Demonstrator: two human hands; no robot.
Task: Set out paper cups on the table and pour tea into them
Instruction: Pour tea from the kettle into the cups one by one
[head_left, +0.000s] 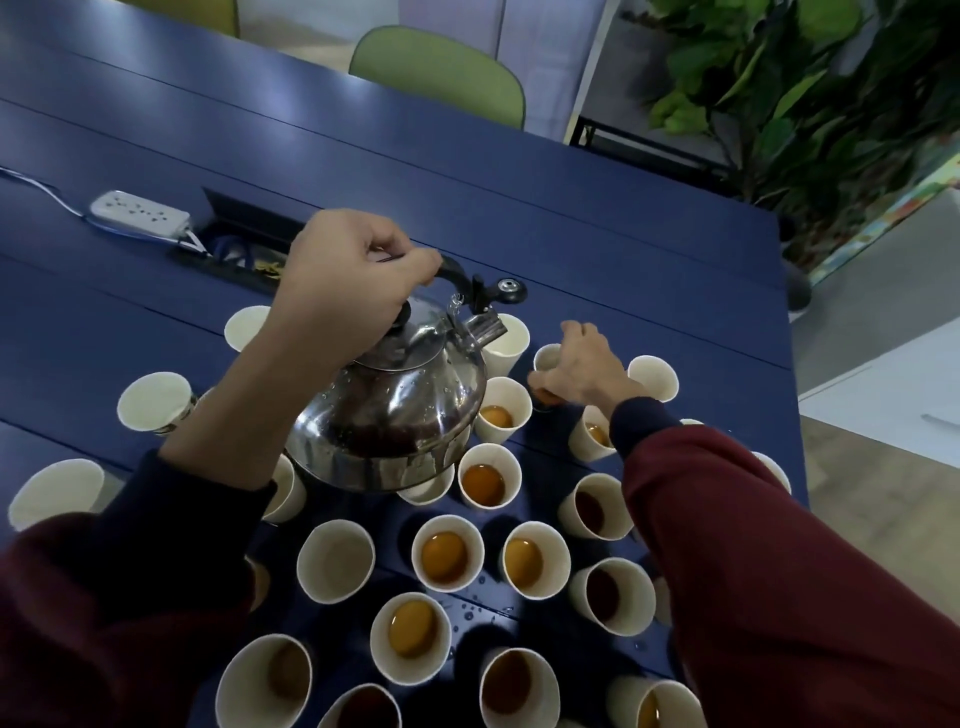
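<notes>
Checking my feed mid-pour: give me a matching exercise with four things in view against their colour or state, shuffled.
1 kettle
2 power strip
3 chair
4 cup right of the kettle's base

A white, lying flat at far left
B holds amber tea
C green
D shiny steel, gripped by the left hand

Pairs: 1-D, 2-A, 3-C, 4-B

Table: a dark blue table (571, 208), built of long planks.
Chairs: two green chairs (441, 73) are set at its far edge.
Plant: a leafy plant (810, 88) is placed beyond the far right corner.
Floor: a pale floor (872, 499) is seen past the right edge.
Power: a white power strip (137, 210) is laid beside the cable well (249, 228).
</notes>
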